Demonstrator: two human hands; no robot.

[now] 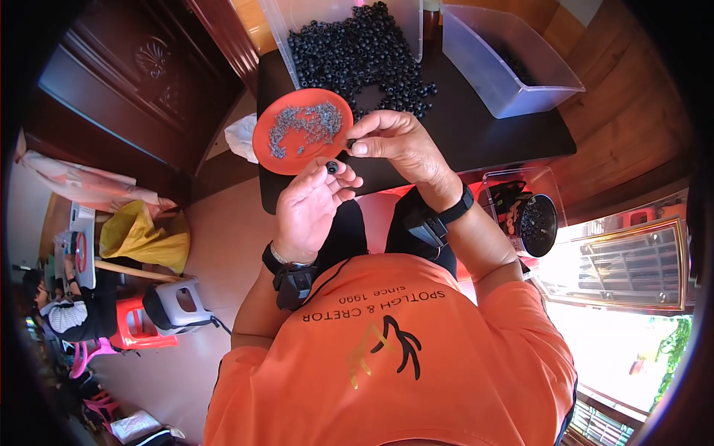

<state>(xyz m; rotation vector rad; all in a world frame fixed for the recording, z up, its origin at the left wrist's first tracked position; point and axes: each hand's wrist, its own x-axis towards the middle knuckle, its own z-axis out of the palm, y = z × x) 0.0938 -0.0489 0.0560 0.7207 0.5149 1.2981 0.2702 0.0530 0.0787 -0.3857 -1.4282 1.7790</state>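
Note:
My left hand (306, 212) is turned palm up near the edge of the dark table, its fingers curled around a small round black part (332, 169) with a hole in it. Just above and to the right, my right hand (405, 146) pinches another small black part (352, 143) between thumb and index finger. The two hands are close but apart. Beyond them, an orange plate (265, 141) carries many tiny grey pieces (320, 121). A heap of similar black parts (357, 52) spills from a tipped clear plastic bin (280, 44) onto the table.
A second translucent bin (476, 67) with dark pieces stands at the table's right. Below it, a clear box (554, 182) and a black round container (537, 223) sit beside my right arm. Stools (178, 305) and a yellow cloth (141, 234) are at the left.

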